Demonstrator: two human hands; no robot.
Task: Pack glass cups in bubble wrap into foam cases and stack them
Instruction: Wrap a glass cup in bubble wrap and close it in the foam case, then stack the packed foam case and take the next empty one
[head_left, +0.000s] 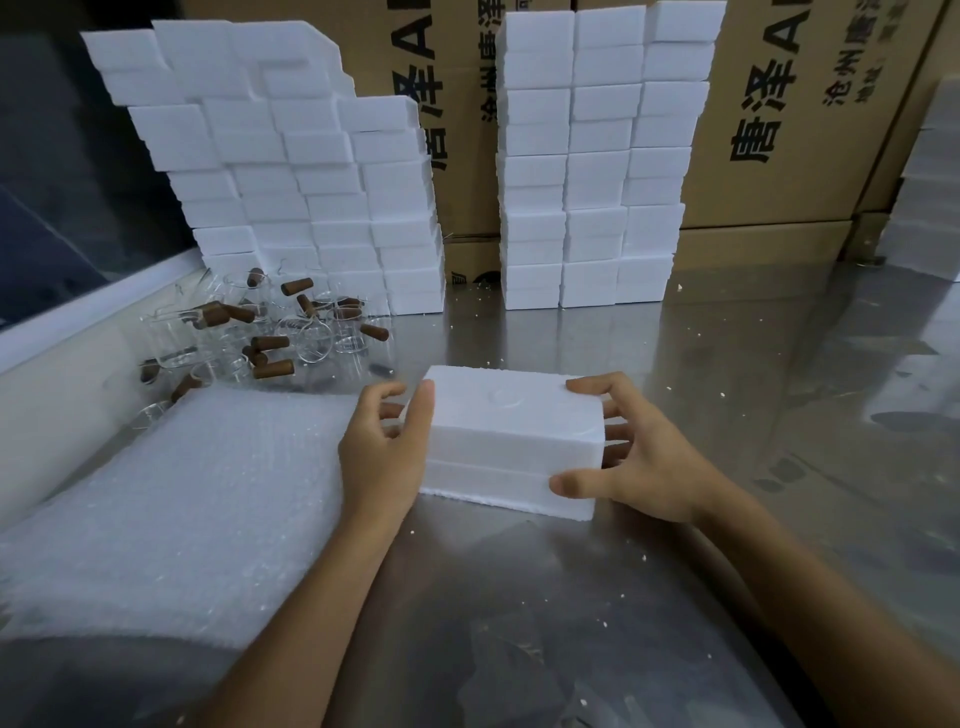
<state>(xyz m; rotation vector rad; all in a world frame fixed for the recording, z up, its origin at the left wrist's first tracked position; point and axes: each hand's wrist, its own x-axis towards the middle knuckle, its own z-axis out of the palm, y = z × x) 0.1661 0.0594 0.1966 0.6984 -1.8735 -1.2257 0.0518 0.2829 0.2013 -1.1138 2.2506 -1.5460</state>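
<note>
The left hand (387, 447) grasps the closed foam case (511, 441) at its 9 o'clock end, thumb on top, fingers curled behind. The right hand (631, 460) grasps the 3 o'clock end, thumb along the front seam. The case rests on the steel table (727, 395). Bubble wrap (182, 509) lies at 9 o'clock, glass cups (270, 332) at 11, foam stacks (587, 171) at 12.

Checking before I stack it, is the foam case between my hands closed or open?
Closed: the foam case shows only a thin seam along its front, top half seated flush on the bottom.
</note>
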